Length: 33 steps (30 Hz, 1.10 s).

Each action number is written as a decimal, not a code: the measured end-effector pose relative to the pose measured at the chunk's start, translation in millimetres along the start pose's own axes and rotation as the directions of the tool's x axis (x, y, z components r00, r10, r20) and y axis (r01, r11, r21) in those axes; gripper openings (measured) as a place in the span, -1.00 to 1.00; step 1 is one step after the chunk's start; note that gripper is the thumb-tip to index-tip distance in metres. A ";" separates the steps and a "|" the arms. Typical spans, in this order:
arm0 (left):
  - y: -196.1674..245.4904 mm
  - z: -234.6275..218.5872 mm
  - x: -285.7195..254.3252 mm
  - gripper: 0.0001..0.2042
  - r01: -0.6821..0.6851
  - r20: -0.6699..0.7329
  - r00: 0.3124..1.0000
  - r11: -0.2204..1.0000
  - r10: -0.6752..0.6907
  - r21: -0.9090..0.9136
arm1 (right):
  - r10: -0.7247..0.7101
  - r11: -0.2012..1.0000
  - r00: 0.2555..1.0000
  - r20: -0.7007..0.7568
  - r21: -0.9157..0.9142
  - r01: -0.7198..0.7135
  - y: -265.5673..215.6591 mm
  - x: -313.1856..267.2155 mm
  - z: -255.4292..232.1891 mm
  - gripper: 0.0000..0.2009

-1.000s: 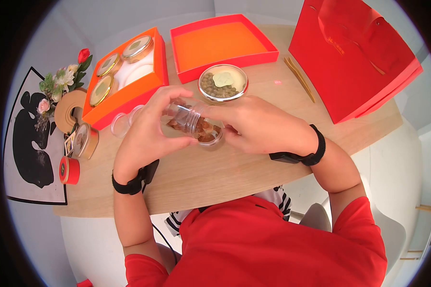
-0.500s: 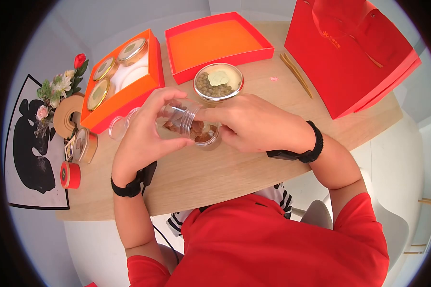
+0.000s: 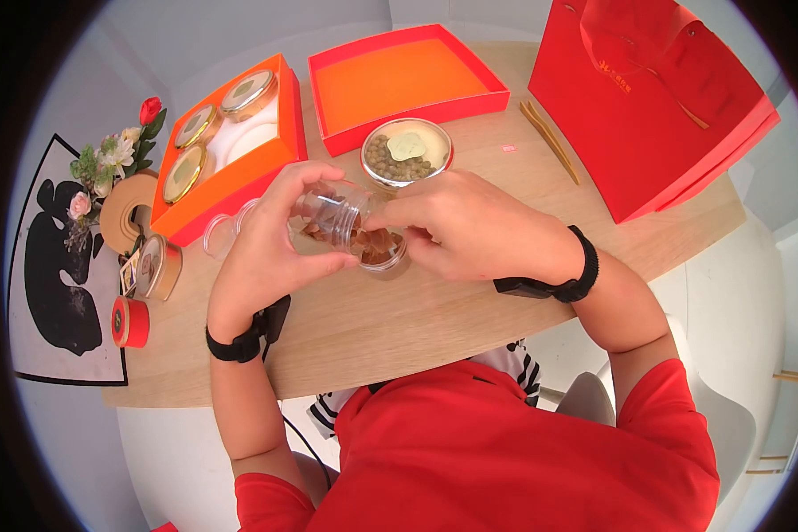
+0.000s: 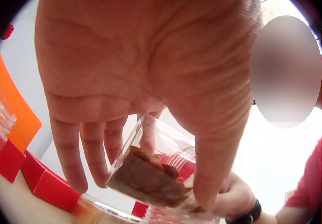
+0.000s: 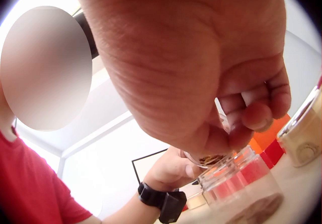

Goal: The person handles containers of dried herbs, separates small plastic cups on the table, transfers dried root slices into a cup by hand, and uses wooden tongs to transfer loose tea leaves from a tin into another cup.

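Left hand (image 3: 270, 235): fingers and thumb curled round a tilted jar (image 3: 328, 215), gripping it. Right hand (image 3: 470, 226): index finger at that jar's mouth, other fingers bent; whether it pinches a piece cannot be told.

Tilted jar: held above the table (image 3: 346, 337), mouth over a lower jar (image 3: 388, 266), which stands upright. Both are clear, cylindrical, apparently thin plastic with threaded necks. Judged light, fairly stiff, smooth enough to slip; best held round the body, clear of the mouth. The brown pieces (image 3: 377, 244) are thin, irregular and look dry; probably brittle, so light finger contact is advised.

Beyond: a round container (image 3: 406, 155) of greenish pellets with a shiny rim; then a smooth orange-lined tray (image 3: 408, 80), rigid-looking, and a creased red bag (image 3: 647, 124), apparently paper.
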<state>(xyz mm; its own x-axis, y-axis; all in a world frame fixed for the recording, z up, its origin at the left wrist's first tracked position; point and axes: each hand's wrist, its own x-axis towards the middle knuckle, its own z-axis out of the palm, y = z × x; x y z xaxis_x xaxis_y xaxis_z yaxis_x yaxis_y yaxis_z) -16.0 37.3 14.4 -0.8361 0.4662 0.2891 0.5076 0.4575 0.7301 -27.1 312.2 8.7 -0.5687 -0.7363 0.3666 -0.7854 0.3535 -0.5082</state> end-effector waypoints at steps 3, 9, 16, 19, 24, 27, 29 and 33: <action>-0.6 -0.3 -0.2 -0.20 0.004 0.001 1.000 1.000 -0.004 0.000 | -0.038 0.999 0.997 -0.072 0.009 0.039 3.1 0.4 3.9 -0.58; 0.8 -0.5 -0.1 -0.19 0.009 0.004 1.000 1.000 -0.009 -0.010 | 0.038 0.999 0.998 -0.041 -0.011 -0.038 -4.6 1.9 -0.8 -0.52; -2.5 -0.2 -0.2 -0.19 0.004 0.007 1.000 1.000 -0.004 -0.028 | 0.066 0.998 0.998 0.000 -0.006 -0.066 -3.8 1.9 0.7 -0.46; -2.8 0.6 -0.4 -0.19 0.000 0.009 1.000 1.000 0.001 -0.027 | 0.081 0.997 0.996 0.023 -0.009 -0.080 -2.9 0.6 2.8 -0.44; 3.4 1.9 -0.2 -0.20 0.021 0.027 0.999 0.999 -0.020 -0.024 | 0.058 0.998 0.996 0.066 -0.039 -0.056 -2.1 0.0 3.5 -0.56; 1.6 2.5 0.0 -0.20 0.001 0.020 1.000 1.000 -0.001 -0.018 | 0.059 0.998 0.995 0.083 -0.017 -0.058 -4.1 0.1 2.2 -0.62; 0.3 2.6 0.2 -0.20 -0.011 0.016 1.000 1.000 0.011 -0.019 | 0.011 1.000 0.999 0.051 -0.025 -0.010 1.2 -0.4 6.2 -0.57; -0.4 2.2 0.3 -0.19 -0.013 0.017 1.000 1.000 0.013 -0.010 | -0.040 0.999 0.999 0.000 -0.033 0.040 3.2 -0.4 7.9 -0.58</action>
<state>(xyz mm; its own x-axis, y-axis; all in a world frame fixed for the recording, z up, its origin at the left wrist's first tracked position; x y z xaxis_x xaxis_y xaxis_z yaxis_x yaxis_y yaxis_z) -16.1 38.9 12.9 -0.8257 0.4852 0.2878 0.5162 0.4438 0.7326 -27.5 309.1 0.8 -0.5364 -0.7502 0.3867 -0.8153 0.3421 -0.4671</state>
